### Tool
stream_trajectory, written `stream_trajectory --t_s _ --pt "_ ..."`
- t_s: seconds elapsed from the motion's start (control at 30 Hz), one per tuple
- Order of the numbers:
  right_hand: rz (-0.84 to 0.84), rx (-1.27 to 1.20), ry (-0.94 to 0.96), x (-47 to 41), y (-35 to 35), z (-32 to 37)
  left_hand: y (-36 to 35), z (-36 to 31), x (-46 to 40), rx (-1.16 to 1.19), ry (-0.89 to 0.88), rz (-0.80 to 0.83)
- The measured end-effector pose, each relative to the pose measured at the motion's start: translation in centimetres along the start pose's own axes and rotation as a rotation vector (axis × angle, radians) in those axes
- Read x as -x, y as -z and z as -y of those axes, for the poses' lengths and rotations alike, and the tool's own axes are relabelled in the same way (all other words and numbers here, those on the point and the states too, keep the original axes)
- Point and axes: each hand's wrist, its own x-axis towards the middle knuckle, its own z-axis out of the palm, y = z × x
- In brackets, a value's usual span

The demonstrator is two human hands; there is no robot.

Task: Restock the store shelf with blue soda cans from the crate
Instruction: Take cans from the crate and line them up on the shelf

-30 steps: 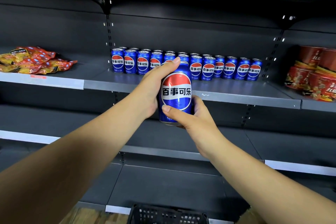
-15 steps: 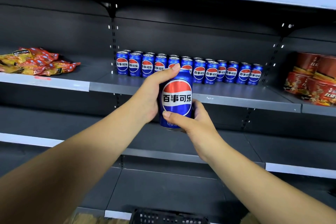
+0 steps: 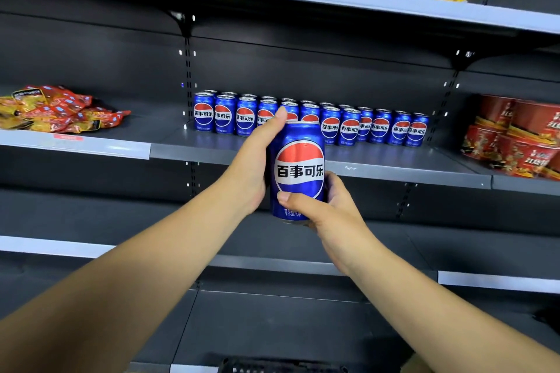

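While rows of blue soda cans (image 3: 348, 126) line the shelf (image 3: 394, 166) mid-frame, the left hand (image 3: 257, 166) and right hand (image 3: 330, 209) both grasp one upright blue can (image 3: 298, 172) at centre, fingers wrapped around it.

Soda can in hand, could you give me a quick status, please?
Both hands, left and right, grip blue can. Upright, short of shelf. Nothing blocking.
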Motion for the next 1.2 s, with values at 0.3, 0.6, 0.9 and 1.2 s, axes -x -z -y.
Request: stream_trajectory --t_s 0.3,0.6,0.9,1.2 --pt "-0.043 -0.037 -0.007 -2.3 2.1 -0.3 1.4 3.6 -2.6 -0.179 0.044 -0.192" --pt "-0.092 -0.071 0.009 -7.4 9.3 -1.2 -2.4 8.7 -8.2 -0.247 0.032 -0.186" --pt "-0.087 -0.009 0.028 -15.6 19.1 -0.8 -8.6 12.6 -17.4 -0.222 -0.002 -0.260" --pt "-0.070 0.067 0.047 -22.8 27.5 -0.9 -13.9 16.6 -24.8 -0.207 0.051 -0.329"
